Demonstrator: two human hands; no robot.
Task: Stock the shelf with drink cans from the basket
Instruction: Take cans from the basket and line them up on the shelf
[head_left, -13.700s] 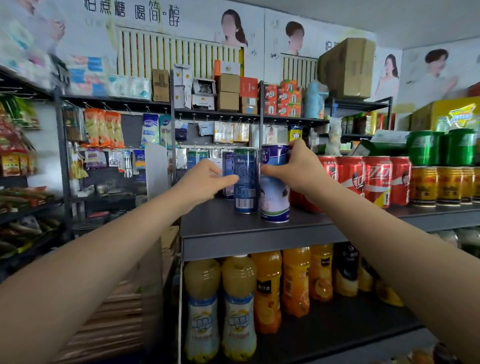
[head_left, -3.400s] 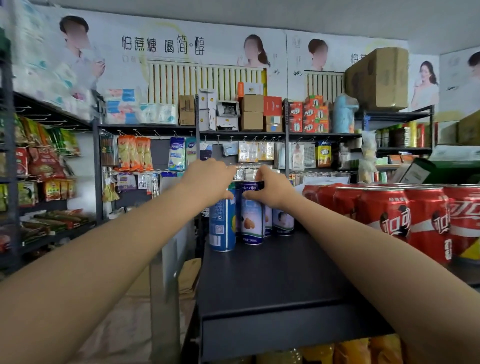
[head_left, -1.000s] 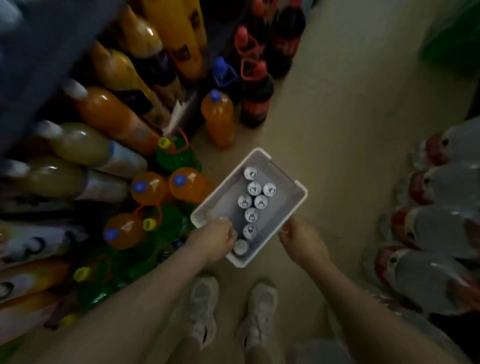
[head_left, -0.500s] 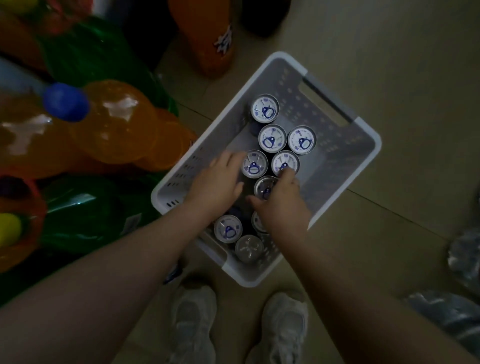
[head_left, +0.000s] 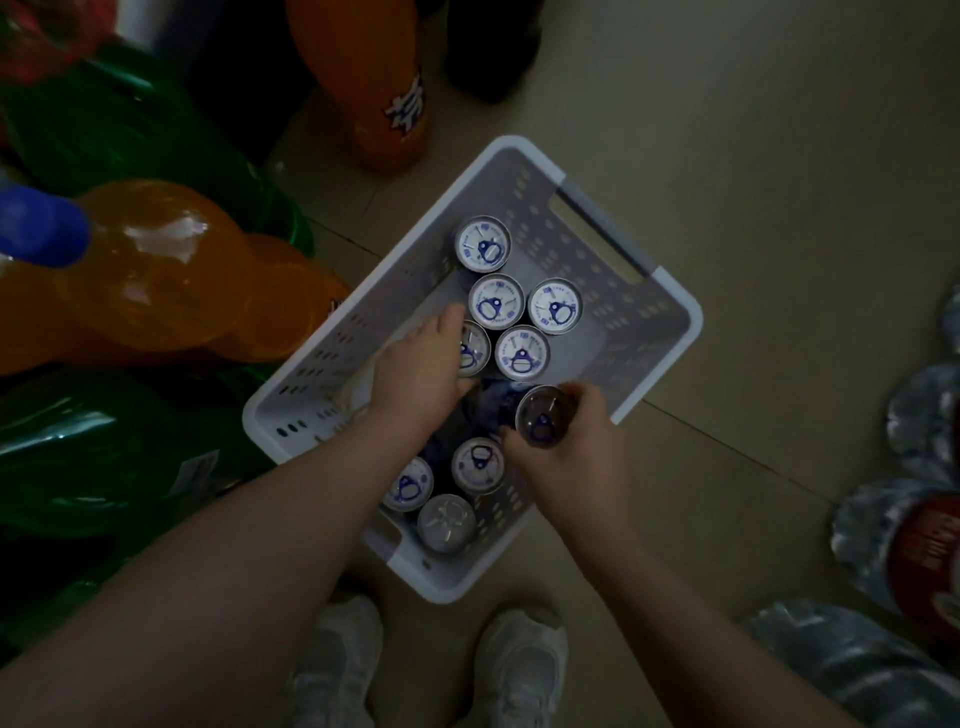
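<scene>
Gripping can (head_left: 543, 422) w/ right hand (head_left: 576, 470) over basket (head_left: 670, 312).

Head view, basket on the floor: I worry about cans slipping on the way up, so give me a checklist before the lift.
1. Right hand wrapped round the raised blue-tabbed drink can: ok.
2. Left hand closed on the next silver-topped can: cannot tell.
3. White perforated plastic basket flat on the floor: ok.
4. Other cans upright: ok.
5. Orange soda bottle clear of the hands: ok.
</scene>
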